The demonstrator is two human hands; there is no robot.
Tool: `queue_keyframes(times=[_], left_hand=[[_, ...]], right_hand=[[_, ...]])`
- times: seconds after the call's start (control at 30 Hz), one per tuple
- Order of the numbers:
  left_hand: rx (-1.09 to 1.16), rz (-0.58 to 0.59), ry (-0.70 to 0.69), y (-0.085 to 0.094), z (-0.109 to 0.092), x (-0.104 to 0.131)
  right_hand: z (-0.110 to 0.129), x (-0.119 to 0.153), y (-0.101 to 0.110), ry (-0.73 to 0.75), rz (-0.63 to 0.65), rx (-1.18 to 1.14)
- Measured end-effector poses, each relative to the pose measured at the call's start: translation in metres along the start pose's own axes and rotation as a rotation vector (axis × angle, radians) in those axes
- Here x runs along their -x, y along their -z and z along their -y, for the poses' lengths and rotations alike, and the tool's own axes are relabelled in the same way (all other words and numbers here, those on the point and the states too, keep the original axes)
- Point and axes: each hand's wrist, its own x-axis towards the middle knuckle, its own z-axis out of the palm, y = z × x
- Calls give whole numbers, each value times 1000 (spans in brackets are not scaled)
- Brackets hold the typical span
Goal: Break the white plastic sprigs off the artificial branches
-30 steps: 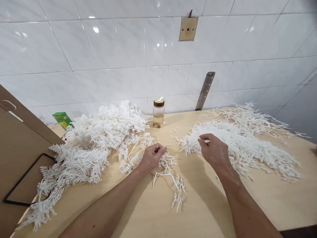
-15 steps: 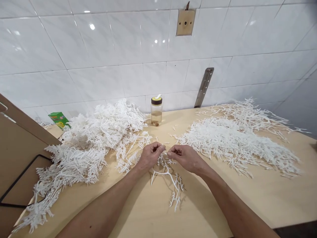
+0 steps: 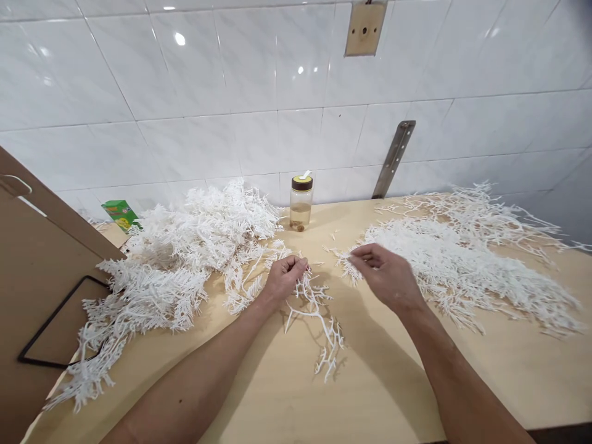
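Note:
Between the thumb and fingers of my left hand (image 3: 285, 277) is the upper end of a white plastic branch (image 3: 319, 316), whose forked twigs hang down and lie over the table. My right hand (image 3: 386, 274) is apart from the branch, at the near left edge of the right-hand pile of small white sprigs (image 3: 444, 253). Its thumb and fingertips are pinched together; what they hold, if anything, is too small to make out. Beyond my left forearm is a large heap of feathery white branches (image 3: 185, 246).
A jar (image 3: 301, 206) with a dark-rimmed lid and liquid stands near the tiled wall. Bare white branches (image 3: 481, 213) lie at the back right. A cardboard box (image 3: 50, 271) and a small green packet (image 3: 120, 214) are at the left. A metal bracket (image 3: 394, 159) leans against the wall.
My right hand has moved away from my left hand, rightward to the edge of the sprig pile. My left hand keeps its hold on the branch. The view has shifted slightly.

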Motion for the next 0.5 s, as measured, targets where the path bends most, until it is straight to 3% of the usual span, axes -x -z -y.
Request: queue_keyframes(times=[0.07,0.13,0.2,0.37,0.43,0.5], left_hand=[[91,-8,81,-1,-2,0],[167,-29,144,-2,-6,0],[242,-54,182,-3,-10,1],[377,-107,205,-7,-21,6],[393,-132,178,-11,-24,8],[391,-153,152,-16,-26,9]], right_hand=[[-13,-7,8,-71,-219,196],[-15,-7,10,-99,-224,238],[-6,-2,5,-82,-60,136],[29,19,-21,21,498,-193],[36,26,-33,20,648,-298],[39,29,-43,8,717,-371]])
